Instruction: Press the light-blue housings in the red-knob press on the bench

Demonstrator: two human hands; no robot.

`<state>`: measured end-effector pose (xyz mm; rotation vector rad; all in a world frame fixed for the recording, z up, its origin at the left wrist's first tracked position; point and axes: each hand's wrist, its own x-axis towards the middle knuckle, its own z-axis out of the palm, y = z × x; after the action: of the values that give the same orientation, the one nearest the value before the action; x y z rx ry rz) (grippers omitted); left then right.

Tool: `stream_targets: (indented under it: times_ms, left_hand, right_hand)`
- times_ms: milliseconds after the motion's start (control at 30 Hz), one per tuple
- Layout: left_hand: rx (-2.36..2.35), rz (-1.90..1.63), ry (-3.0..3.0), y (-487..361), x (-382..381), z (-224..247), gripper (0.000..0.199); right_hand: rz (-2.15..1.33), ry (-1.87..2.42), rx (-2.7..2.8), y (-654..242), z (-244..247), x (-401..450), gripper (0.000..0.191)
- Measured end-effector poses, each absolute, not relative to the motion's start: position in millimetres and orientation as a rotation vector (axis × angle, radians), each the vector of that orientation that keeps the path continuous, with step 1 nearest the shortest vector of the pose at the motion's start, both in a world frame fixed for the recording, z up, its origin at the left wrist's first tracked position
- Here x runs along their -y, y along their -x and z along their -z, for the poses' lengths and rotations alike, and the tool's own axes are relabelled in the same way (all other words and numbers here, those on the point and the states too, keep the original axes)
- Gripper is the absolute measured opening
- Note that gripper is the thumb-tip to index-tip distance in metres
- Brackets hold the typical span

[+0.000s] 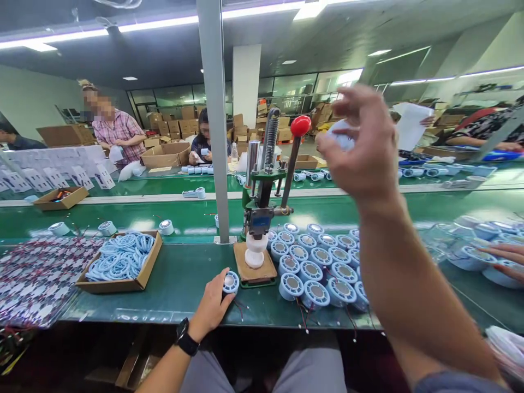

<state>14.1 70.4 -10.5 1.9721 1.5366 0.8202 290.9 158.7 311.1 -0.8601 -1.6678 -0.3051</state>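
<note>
Beside the hand press (262, 204), my left hand (213, 297) grips a light blue round housing (231, 282) on the green bench, its metal disc facing up and thin wires trailing from it. My right hand (362, 142) is raised to the right of the red lever knob (301, 126), fingers curled around a pale blue round part (344, 135), partly hidden and blurred. Under the press head, a white plastic fixture (254, 251) stands on a brown base plate (268, 268). Many similar housings (316, 293) stand right of the press.
Blue rings fill a cardboard box (147, 267) on the left, near wired parts (36, 278). A metal post (215, 120) rises behind the bench. Another person's hand (510, 259) touches housings at far right. People sit or stand across the green conveyor (164, 188).
</note>
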Motion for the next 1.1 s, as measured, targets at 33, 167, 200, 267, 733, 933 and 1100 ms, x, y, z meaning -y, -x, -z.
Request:
stream_targets:
  times_ms: [33,167,200,267,733,933,1100]
  left_hand:
    - [-1.544,-0.821,-1.981,-15.1,-69.4,11.8,0.059]
    - [-1.591,-0.885,-1.91,-20.6,-65.9,13.7,0.058]
    - [-1.602,-0.913,-1.858,-21.6,-66.9,12.1,0.058]
    - [-1.614,-0.972,-1.734,-22.4,-73.4,5.0,0.055]
    - [-1.01,-1.124,-1.513,-89.0,-182.6,-40.5,0.055]
    - [-0.986,-1.171,-1.55,-78.4,-173.6,-29.7,0.066]
    - [-1.438,-1.526,-1.619,6.5,-187.3,-31.6,0.043]
  right_hand:
    - [0.323,0.902,1.64,-293.9,-332.2,-173.7,0.051]
    - [-0.011,0.983,1.752,-284.1,-355.6,-232.9,0.039]
    - [-0.115,0.972,1.781,-279.2,-350.4,-244.9,0.038]
    - [-0.287,0.893,1.768,-271.0,-336.6,-263.4,0.041]
    - [-0.588,0.541,1.58,-268.9,-318.0,-287.9,0.041]
    - [-0.442,0.613,1.559,-269.0,-333.0,-267.1,0.039]
    - [-0.007,0.718,1.509,-286.2,-242.2,-132.2,0.026]
